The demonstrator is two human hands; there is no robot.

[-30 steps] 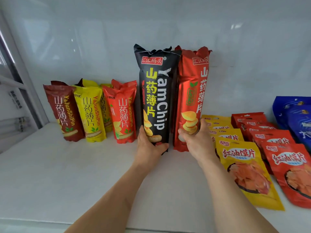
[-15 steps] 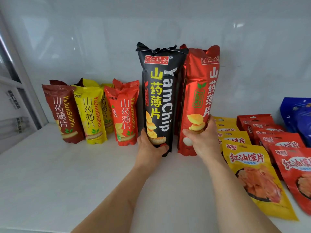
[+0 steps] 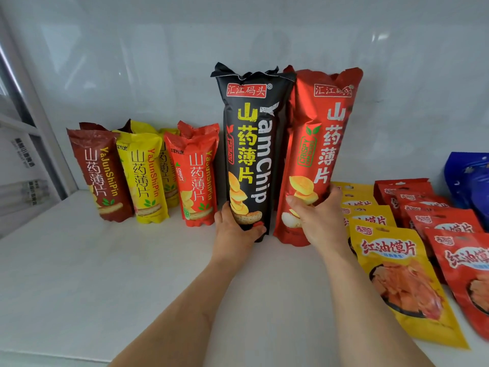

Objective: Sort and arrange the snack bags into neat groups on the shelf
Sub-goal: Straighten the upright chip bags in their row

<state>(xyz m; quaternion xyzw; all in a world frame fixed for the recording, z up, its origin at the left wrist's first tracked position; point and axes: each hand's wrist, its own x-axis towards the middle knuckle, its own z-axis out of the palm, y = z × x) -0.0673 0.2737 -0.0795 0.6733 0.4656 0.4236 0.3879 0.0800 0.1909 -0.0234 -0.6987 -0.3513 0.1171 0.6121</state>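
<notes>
Two tall yam chip bags held upright, side by side and touching, near the back wall (image 3: pixel 264 35) of a white shelf (image 3: pixel 79 274). Left hand (image 3: pixel 232 229) wrapped around the foot of the black YamChip bag (image 3: pixel 254 144), thumb on the left edge, fingertips curling round the bottom right corner. Right hand (image 3: pixel 315 218) gripping the lower part of the tall red yam chip bag (image 3: pixel 317 144), thumb across the printed chips on its front, remaining fingers hidden behind the pack. Both bags above and beyond the hands, crimped tops standing well clear of every other pack in view.

To the left of the black bag, a row of shorter bags standing against the wall: a brown YaJunShiPin bag (image 3: pixel 103 173) at the far left, a yellow YaJunShiPin bag (image 3: pixel 144 178) beside it, a second yellow one (image 3: pixel 169 178) partly hidden behind, and a red YaJunShiPin bag (image 3: pixel 197 178) just beside the black bag.

To the right, flat pouches lying overlapped in rows running toward the front edge: yellow pouches (image 3: pixel 397 276) nearest the right forearm, red pouches (image 3: pixel 447 229) beside them. Blue bags (image 3: pixel 468 176) at the far right edge, cut off by the frame. A pale frame post (image 3: pixel 31 115) at the left.
</notes>
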